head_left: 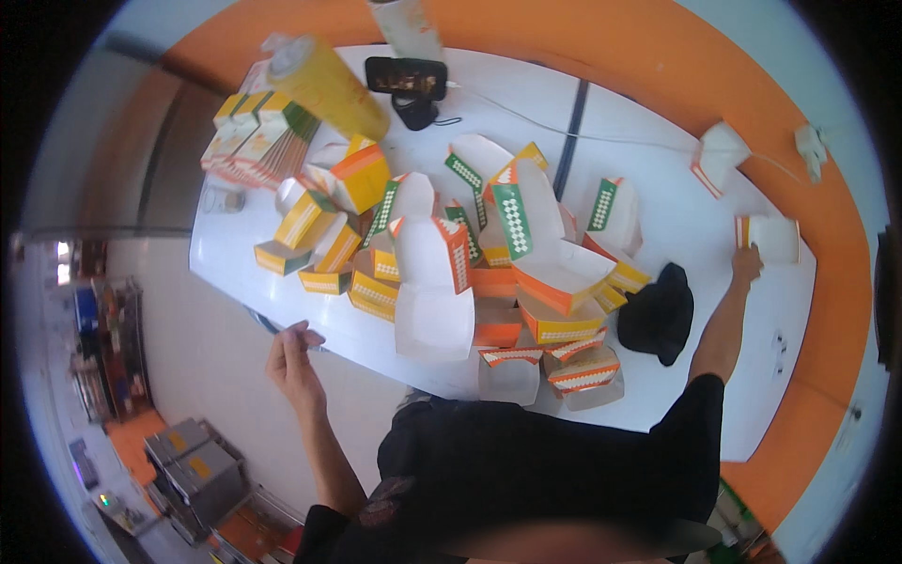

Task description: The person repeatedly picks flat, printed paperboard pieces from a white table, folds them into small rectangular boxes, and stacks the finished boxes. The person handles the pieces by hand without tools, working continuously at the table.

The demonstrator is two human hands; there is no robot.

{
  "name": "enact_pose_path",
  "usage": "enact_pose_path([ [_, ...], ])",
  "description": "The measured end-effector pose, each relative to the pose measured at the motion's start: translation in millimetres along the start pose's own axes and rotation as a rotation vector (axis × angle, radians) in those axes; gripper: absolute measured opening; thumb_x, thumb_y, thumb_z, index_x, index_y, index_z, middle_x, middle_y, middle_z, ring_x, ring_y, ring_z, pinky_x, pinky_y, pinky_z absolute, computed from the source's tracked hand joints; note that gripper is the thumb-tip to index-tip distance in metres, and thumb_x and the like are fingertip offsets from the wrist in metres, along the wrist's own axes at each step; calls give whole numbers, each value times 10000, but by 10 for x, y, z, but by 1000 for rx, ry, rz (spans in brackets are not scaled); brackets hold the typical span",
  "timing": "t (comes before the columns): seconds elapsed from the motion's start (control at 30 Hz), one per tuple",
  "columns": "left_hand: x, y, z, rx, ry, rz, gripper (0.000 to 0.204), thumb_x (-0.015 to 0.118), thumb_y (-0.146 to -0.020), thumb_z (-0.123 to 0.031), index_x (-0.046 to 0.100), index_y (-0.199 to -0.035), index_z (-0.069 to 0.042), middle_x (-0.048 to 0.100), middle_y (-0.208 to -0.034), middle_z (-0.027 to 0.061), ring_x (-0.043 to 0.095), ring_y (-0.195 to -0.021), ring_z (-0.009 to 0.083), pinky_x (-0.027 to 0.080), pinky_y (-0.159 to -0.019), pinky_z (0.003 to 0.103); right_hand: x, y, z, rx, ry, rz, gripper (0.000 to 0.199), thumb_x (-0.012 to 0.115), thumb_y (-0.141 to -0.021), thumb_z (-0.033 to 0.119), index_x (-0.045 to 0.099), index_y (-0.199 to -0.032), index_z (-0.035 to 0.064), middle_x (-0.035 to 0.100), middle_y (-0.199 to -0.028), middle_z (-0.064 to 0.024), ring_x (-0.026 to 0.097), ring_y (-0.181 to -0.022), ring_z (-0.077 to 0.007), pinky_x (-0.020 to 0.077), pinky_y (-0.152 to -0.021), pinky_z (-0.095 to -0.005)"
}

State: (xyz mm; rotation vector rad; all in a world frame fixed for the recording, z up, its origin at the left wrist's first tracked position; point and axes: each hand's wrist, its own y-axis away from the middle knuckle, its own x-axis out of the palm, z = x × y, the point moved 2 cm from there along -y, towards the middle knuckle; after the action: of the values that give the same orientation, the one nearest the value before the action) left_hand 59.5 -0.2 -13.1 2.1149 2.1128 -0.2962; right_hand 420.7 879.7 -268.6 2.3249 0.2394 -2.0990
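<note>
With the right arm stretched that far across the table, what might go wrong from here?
1. The right hand only touches the edge of the far white-and-orange carton; it may slide away rather than be gripped.
2. The outstretched arm passes close to the black cap and could drag it.
3. The heap of folded cartons leans loosely, with some near the table edge; a bump might tip them off.

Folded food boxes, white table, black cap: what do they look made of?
Food boxes: looks like thin printed paperboard, matte white inside, with creased flaps. White table: smooth, slightly glossy top, likely laminate, though the picture leaves it open. Black cap: soft matte fabric, slumped shape. Right hand touches a box; left hand holds nothing.
</note>
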Motion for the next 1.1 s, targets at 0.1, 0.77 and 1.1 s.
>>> enact_pose_path([
  [0.1,213,73,-53,-3,15,22,347,514,-1074,-225,695,-1044,70,665,-806,77,613,-782,147,466,-784,283,-328,170,63,27,-106,3,421,573,-933,343,677,-1280,129,681,-1239,-181,645,-1137,-404,522,-934,-560],
  [0.77,888,190,-774,150,104,830,612,737,-902,-152,452,-1433,-49,447,-1436,150,512,-1306,265,440,-1069,394,-4193,6039,1738,-1824,-1069,719,477,792,-756,14,673,-1217,37,635,-1099,-113,617,-1098,-319,431,-1087,-485],
  [1.1,-69,238,-247,148,335,811,554,716,-942,-216,447,-1391,-35,537,-1288,94,558,-1180,216,421,-1052,373,-3526,6937,2884,-562,-1808,578,568,328,-1074,475,558,-1272,-5,602,-1135,-115,566,-1098,-235,439,-985,-391],
])
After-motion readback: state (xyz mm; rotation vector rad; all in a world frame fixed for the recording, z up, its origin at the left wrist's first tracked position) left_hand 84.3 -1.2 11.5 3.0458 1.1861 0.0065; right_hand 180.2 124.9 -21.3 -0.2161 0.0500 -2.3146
